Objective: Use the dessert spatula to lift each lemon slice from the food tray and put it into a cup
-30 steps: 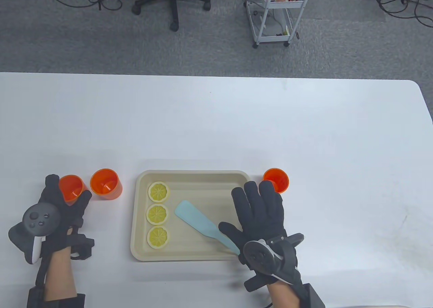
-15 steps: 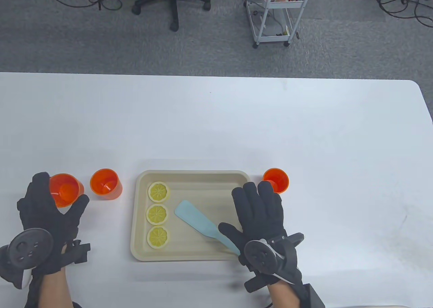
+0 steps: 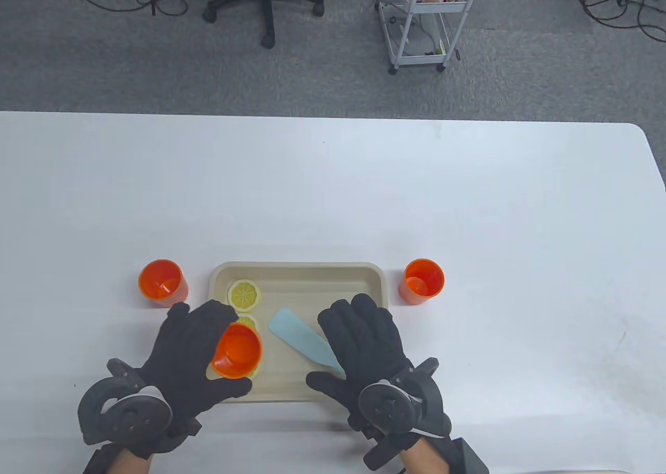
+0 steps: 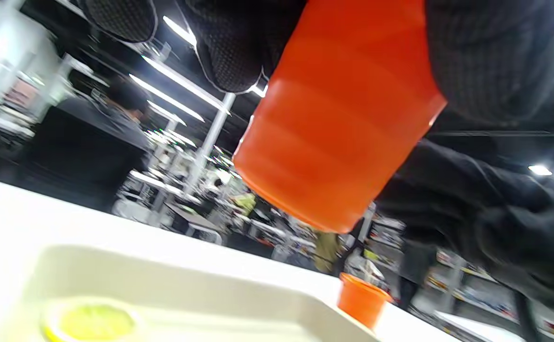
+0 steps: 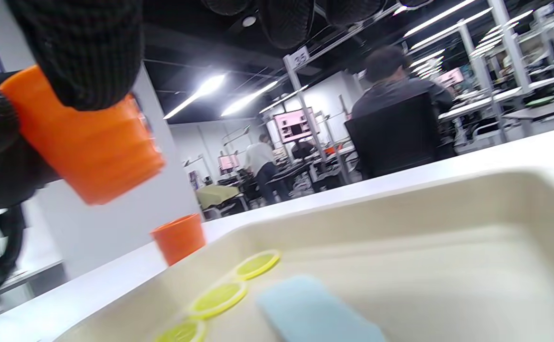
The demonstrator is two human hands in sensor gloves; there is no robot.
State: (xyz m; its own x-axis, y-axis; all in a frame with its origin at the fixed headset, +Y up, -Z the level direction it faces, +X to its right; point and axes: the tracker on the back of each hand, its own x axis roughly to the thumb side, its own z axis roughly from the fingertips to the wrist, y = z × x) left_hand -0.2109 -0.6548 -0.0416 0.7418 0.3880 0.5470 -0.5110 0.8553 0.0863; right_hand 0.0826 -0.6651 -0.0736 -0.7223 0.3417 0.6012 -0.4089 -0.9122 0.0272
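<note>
My left hand (image 3: 205, 346) grips an orange cup (image 3: 237, 351) and holds it tilted in the air over the left part of the beige food tray (image 3: 296, 267). One lemon slice (image 3: 244, 293) lies in full view; a second slice (image 3: 248, 320) peeks out behind the cup, and the cup hides the third. In the right wrist view three slices (image 5: 217, 299) lie in a row beside the light blue spatula blade (image 5: 314, 313). My right hand (image 3: 346, 344) hovers with straight fingers over the spatula's handle; the blade (image 3: 294, 333) shows to its left.
An orange cup (image 3: 161, 282) stands left of the tray and another (image 3: 422, 281) right of it. Beyond the tray the white table (image 3: 333, 182) stretches to its far edge. An office chair and a wire cart stand on the floor behind.
My left hand lifted the far-left cup and carried it right, over the tray's lemon slices. My right hand shifted left and back, now covering the spatula handle.
</note>
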